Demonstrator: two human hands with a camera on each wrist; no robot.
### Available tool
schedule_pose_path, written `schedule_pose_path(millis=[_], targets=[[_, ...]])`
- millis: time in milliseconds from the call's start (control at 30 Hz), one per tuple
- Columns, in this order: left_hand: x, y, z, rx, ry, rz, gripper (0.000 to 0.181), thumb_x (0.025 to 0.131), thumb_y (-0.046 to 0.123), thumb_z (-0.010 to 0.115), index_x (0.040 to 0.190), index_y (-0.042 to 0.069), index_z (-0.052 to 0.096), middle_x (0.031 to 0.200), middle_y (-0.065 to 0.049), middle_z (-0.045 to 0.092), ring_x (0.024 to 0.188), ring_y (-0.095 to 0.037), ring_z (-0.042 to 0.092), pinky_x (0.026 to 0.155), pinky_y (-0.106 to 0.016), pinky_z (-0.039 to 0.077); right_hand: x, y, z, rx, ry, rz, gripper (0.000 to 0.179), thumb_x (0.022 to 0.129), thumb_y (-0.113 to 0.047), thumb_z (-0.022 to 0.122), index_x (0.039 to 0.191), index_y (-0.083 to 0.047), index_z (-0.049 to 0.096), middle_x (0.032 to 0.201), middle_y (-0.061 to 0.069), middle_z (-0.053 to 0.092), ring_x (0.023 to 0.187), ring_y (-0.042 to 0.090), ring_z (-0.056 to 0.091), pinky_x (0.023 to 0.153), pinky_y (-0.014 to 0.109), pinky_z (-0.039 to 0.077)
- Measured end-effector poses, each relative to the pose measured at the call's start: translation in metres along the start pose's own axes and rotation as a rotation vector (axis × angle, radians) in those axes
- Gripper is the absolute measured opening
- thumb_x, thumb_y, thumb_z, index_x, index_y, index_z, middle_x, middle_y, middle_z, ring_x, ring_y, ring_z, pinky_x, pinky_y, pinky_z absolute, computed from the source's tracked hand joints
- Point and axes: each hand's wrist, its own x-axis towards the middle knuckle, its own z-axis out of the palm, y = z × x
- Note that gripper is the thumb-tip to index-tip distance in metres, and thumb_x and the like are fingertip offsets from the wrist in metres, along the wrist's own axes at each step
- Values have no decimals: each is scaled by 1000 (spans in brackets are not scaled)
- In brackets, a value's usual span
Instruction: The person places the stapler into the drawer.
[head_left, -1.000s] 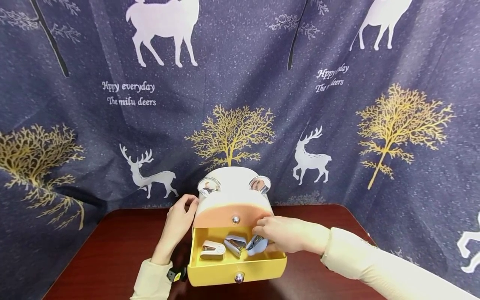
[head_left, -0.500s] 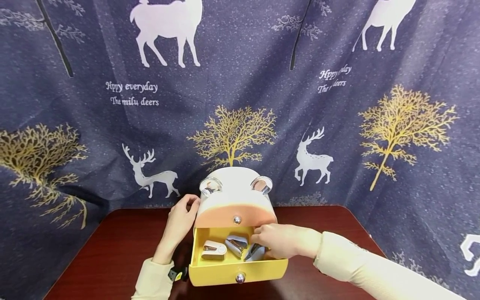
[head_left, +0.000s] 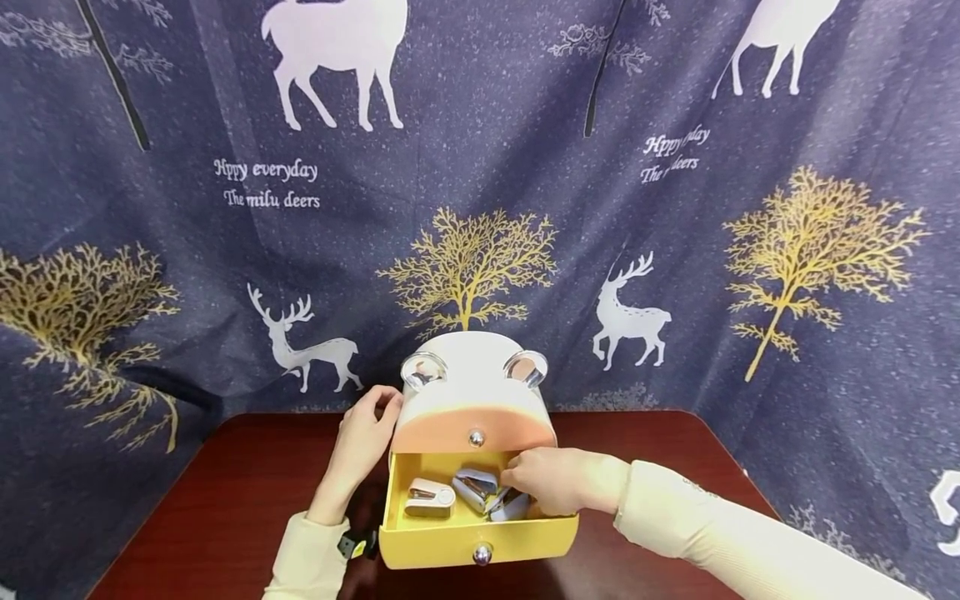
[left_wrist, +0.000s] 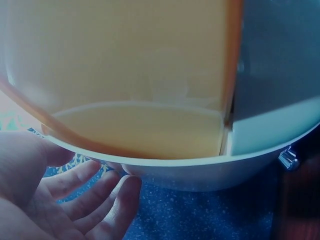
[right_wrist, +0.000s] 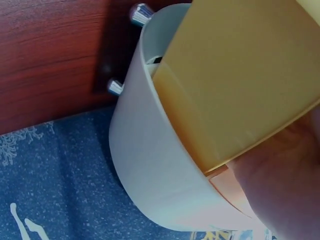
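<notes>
A white storage box (head_left: 476, 379) with a peach upper drawer (head_left: 510, 429) stands on the table. Its lower yellow drawer (head_left: 442, 546) is pulled out. Inside lie a white mini stapler (head_left: 430, 498), a blue-grey mini stapler (head_left: 474, 486) and another blue-grey mini stapler (head_left: 510, 506) at the right. My right hand (head_left: 555, 479) reaches over the drawer's right wall, its bent fingers on that right-hand stapler; its fingertips are partly hidden. My left hand (head_left: 365, 433) rests against the box's left side, with loosely bent fingers (left_wrist: 112, 195) by the white rim in the left wrist view.
Two round chrome-rimmed pieces (head_left: 423, 369) sit on top of the box. Chrome feet (right_wrist: 141, 14) show beneath it in the right wrist view. The dark red table (head_left: 637, 467) meets a blue deer-print cloth (head_left: 675, 250) behind the box.
My right hand has moved lower and slightly left into the drawer. The right-hand stapler, tilted earlier, now lies lower beside the middle one. My left hand stays at the box's side.
</notes>
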Motion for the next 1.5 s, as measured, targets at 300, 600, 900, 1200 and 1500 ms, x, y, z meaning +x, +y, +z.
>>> schedule_pose_path(millis=[300, 600, 900, 1200, 1500], targets=[[1, 0, -2, 6, 0, 2, 17, 99, 28, 59, 107, 15, 66, 86, -2, 66, 78, -17, 61, 74, -38, 45, -1, -1, 2, 5, 10, 13, 24, 72, -19, 81, 84, -19, 59, 74, -11, 53, 73, 6, 53, 71, 21, 43], [1, 0, -4, 6, 1, -1, 17, 99, 27, 59, 107, 15, 66, 86, -3, 66, 77, -17, 61, 74, -38, 45, 1, -4, 1, -13, 28, 32, 24, 71, -16, 80, 81, -19, 59, 70, -11, 52, 69, 5, 50, 66, 21, 41], [2, -1, -4, 4, 12, 5, 17, 98, 27, 59, 107, 15, 66, 88, -3, 66, 78, -17, 62, 74, -39, 45, -3, 1, -3, 194, 36, 64, 31, 70, -11, 82, 91, -18, 60, 73, -11, 51, 68, 4, 49, 65, 19, 42], [1, 1, -3, -3, 2, -9, 17, 98, 27, 59, 107, 15, 66, 84, -2, 65, 76, -17, 61, 73, -38, 45, -14, 2, -11, 337, 147, 2, 17, 81, -15, 76, 91, -15, 62, 73, -10, 52, 71, 2, 44, 67, 16, 38], [1, 1, -1, -4, 8, -3, 15, 98, 28, 60, 106, 16, 67, 83, -1, 65, 76, -17, 60, 73, -38, 45, -29, 0, -13, 311, 296, 1, 19, 91, -23, 70, 108, -16, 68, 96, -7, 64, 89, 7, 57, 80, 23, 46]])
